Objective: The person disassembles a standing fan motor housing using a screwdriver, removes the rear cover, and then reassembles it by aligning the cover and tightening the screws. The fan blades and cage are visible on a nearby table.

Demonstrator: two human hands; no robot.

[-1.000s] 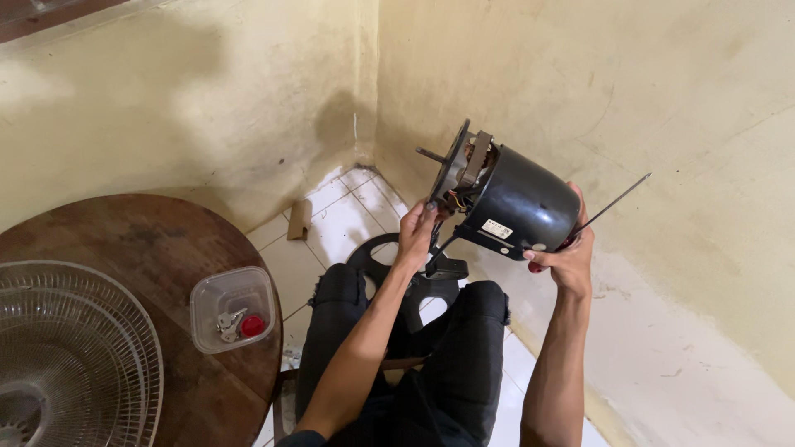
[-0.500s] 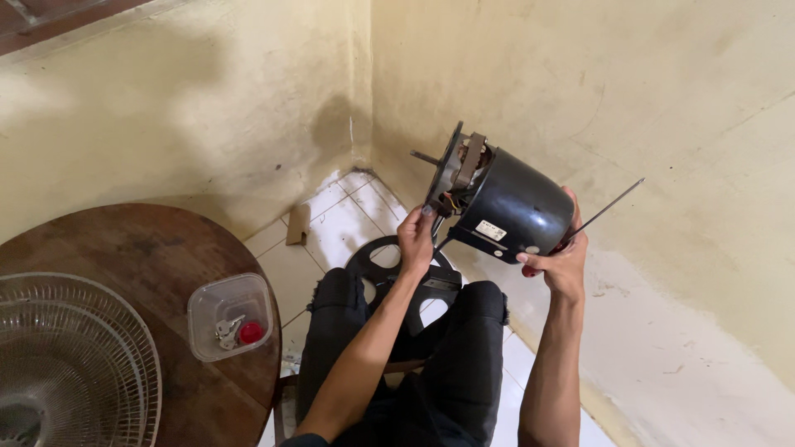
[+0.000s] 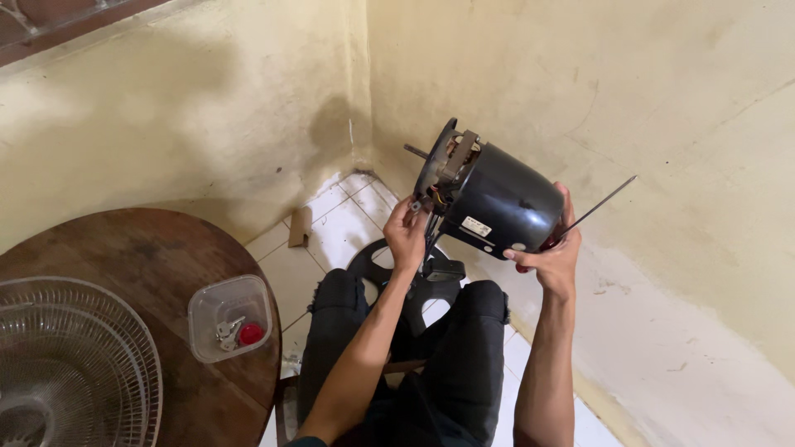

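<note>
A: What is the person holding up?

B: A black fan motor [image 3: 497, 201], raised in front of the corner of the yellowish walls, above the knees. Its open front end with the shaft is tilting up and to the left.

A: And the hands?

B: The left hand [image 3: 406, 234] is gripping the lower front edge of the motor, fingers curled around the parts there. The right hand [image 3: 548, 252] is clasping the motor's rear end from below, and it is also pinching a thin screwdriver [image 3: 598, 206] whose shaft is sticking out up and to the right.

A: What is lying around?

B: A round wooden table [image 3: 141, 248] is standing to the left, carrying a wire fan grille [image 3: 66, 364] and, just beside it, a clear plastic container [image 3: 231, 317] with small parts and something red inside. A black fan base [image 3: 373, 265] is resting on the white tiled floor [image 3: 348, 223] past the knees.
</note>
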